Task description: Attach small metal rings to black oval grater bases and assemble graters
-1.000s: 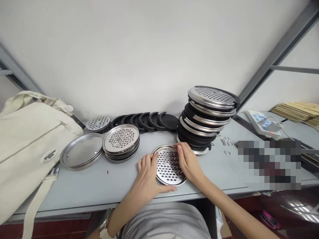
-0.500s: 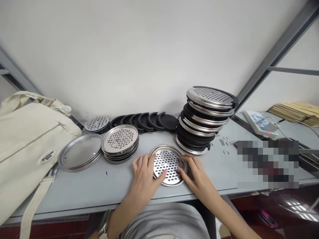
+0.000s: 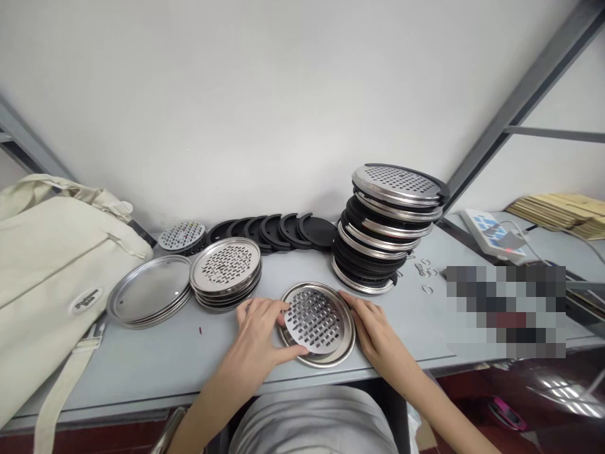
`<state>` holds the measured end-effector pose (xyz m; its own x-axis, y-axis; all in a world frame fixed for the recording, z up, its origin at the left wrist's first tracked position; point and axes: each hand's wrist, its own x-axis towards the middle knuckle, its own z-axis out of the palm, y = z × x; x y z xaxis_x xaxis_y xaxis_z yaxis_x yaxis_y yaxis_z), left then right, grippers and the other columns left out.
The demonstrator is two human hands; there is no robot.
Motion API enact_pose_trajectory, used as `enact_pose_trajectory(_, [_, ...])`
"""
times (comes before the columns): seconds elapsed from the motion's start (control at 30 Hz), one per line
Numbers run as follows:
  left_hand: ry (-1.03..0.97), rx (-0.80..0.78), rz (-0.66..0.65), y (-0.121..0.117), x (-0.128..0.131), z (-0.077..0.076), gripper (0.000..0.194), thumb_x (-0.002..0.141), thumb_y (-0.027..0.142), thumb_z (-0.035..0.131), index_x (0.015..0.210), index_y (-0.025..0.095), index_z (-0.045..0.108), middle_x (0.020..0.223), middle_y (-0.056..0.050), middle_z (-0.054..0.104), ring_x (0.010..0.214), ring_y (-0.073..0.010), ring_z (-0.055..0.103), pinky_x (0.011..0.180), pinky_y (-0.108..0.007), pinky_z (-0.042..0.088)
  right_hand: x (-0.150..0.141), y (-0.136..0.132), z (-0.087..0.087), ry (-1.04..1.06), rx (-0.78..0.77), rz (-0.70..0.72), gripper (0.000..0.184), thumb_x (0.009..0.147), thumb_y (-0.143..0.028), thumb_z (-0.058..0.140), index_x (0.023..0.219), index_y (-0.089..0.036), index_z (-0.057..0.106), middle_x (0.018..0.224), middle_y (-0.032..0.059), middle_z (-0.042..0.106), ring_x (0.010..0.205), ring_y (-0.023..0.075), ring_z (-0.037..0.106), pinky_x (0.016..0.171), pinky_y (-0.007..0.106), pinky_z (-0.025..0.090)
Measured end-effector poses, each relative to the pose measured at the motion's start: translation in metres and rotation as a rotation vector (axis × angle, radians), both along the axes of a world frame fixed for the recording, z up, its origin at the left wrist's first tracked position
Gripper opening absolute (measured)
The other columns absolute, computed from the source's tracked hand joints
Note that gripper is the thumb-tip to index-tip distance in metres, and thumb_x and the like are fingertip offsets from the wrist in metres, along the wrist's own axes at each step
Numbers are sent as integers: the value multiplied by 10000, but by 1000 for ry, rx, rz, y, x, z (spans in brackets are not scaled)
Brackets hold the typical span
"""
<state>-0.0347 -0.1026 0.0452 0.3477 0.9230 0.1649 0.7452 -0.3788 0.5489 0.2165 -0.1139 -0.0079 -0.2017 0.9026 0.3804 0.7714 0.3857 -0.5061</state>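
A round metal grater disc [image 3: 314, 320] with rows of raised holes sits tilted inside a shallow round metal tray [image 3: 348, 343]. My left hand [image 3: 259, 331] grips the disc's left side, fingers at its upper-left edge and thumb at its lower edge. Along the tray's right rim, my right hand [image 3: 375, 334] holds it, fingers against the outside; its fingertips are partly hidden. Left of them stands a stack of grater discs in metal rims [image 3: 225, 268]. Beside that lie several plain round metal trays [image 3: 151, 287].
A tall stack of black and metal grater lids [image 3: 382, 233] stands at right. Black round holders [image 3: 278, 233] overlap along the wall, near more grater discs [image 3: 182, 236]. Small metal rings [image 3: 426, 289] lie to the right. A cream bag [image 3: 61, 265] covers the table's left end.
The grater disc lay flat in the tray and is now tilted and shifted left, gripped by my left hand. My right fingers have moved from the disc's face to the tray's outer rim.
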Motion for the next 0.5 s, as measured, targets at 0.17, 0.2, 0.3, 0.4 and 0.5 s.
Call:
enact_pose_trajectory(0.17, [-35,16,-26,0,-4,-2,410,694,299,759,1061,248,582,903,6,619,979,-232,548,969,-420,309,0,0,-1,-9,30,16,422,966,-165,317,1365,-256,420,1206,103,610,1085,258,568,892,452,485])
enact_pose_trajectory(0.2, [-37,33,-37,0,-3,-3,408,705,287,745,1074,248,576,907,4,617,975,-229,549,983,-427,299,0,0,-1,-8,36,12,421,966,-168,320,1365,-257,422,1199,103,613,1084,260,568,891,450,484])
enact_pose_trajectory(0.3, [-49,42,-46,2,-2,-6,442,720,281,725,1126,250,551,914,-4,614,994,-239,541,1011,-453,275,1,0,-1,-9,40,10,418,965,-171,327,1364,-253,421,1186,105,615,1083,263,568,887,445,482])
enact_pose_trajectory(0.4, [-68,5,-29,3,-2,-8,492,706,293,744,1155,264,544,918,-6,617,1028,-255,520,1003,-450,294,1,0,-1,-10,25,15,419,964,-165,324,1362,-254,419,1193,103,609,1086,262,564,896,447,475])
enact_pose_trajectory(0.5, [-91,-56,-6,3,-3,-6,497,692,300,760,1146,279,559,930,-6,622,1060,-266,505,985,-439,327,0,-1,1,-2,13,18,411,965,-164,323,1353,-249,426,1188,105,611,1083,260,563,902,450,473])
